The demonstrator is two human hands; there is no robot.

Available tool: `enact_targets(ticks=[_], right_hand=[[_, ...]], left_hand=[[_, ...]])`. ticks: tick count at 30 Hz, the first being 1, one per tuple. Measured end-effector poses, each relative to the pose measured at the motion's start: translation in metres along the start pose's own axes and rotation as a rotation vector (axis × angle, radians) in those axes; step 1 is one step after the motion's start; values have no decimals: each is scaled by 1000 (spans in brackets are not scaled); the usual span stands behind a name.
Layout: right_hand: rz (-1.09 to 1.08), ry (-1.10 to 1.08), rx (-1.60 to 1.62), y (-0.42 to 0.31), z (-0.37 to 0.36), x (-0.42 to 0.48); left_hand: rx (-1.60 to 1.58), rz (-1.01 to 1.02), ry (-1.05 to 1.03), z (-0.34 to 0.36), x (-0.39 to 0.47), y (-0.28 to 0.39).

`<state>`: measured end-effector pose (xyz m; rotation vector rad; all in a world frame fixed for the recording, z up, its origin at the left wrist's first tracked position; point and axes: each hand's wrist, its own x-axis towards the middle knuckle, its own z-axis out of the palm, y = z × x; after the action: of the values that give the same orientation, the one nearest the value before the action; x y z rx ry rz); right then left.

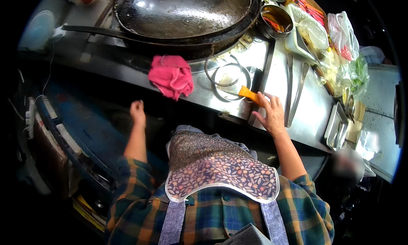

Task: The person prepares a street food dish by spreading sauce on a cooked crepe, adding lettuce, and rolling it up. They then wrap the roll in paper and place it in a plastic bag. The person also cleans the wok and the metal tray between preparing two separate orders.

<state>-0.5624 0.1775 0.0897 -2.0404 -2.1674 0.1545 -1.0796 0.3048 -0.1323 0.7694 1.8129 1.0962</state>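
My right hand [272,114] is over the steel counter's front edge, fingers spread and thumb apart. Its fingertips meet the near end of an orange handle [250,93], which lies by a round metal ring [231,82] on the stove top. Whether the handle belongs to that ring cannot be told. My left hand [137,112] hangs in front of the stove, fingers curled in, with nothing visible in it. Beyond it, a crumpled pink cloth [172,76] drapes over the stove's front edge. A large blackened wok [188,18] with a long handle sits behind the cloth.
Two long metal utensils [296,92] lie right of my right hand. Behind them are a metal pot [276,21] of dark liquid, a white plastic tray [302,31] and bagged food [353,69]. A small steel tray [337,127] sits at the right edge, near a blurred round shape [347,167].
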Motion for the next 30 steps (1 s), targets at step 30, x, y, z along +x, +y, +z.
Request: enact_targets(ticks=[30], right_hand=[[0,40,145,-282,24,537]], left_hand=[[-50,-536,-145,-160,-107,-74]])
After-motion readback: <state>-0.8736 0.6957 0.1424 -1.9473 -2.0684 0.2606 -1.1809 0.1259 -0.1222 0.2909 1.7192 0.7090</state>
